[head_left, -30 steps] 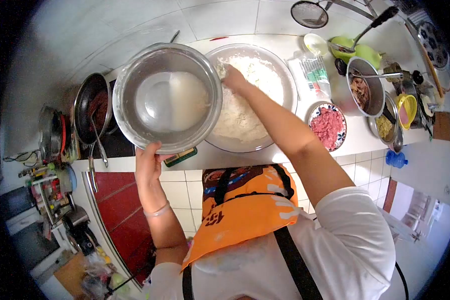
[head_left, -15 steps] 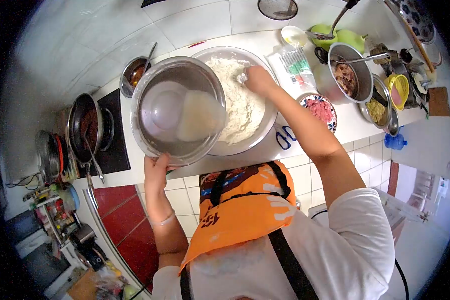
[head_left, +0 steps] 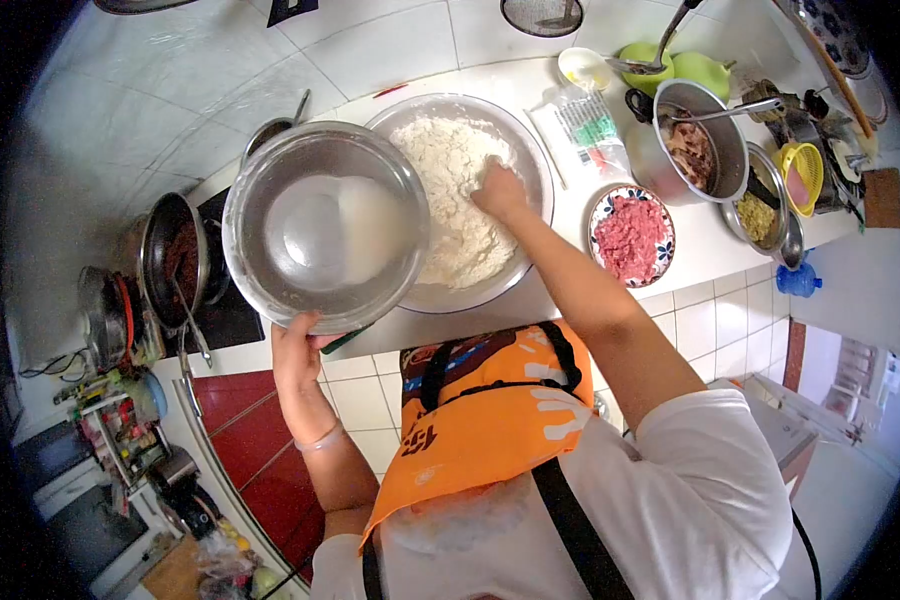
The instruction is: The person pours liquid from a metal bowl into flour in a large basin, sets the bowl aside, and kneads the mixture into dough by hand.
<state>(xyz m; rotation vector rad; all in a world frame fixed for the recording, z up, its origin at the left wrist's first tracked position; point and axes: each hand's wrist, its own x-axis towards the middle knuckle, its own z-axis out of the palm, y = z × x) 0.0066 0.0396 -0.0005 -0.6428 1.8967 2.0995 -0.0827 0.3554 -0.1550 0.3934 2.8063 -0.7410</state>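
White countertop (head_left: 572,205) bore the basin (head_left: 537,165), its flour (head_left: 445,165) partly clumped, much left loose, the right hand (head_left: 500,192) in it (its grip I couldn't tell), while left of the basin the left hand (head_left: 296,355) clasped a metal bowl (head_left: 288,168), cloudy liquid (head_left: 375,232) inside

Cloudy liquid (head_left: 372,232) slips back from the lip of the metal bowl (head_left: 257,240) as the right hand (head_left: 500,191) shifts rightward across the flour (head_left: 445,165).

The held basin (head_left: 315,160) is glossy metal, the flour (head_left: 450,190) rough, matt.
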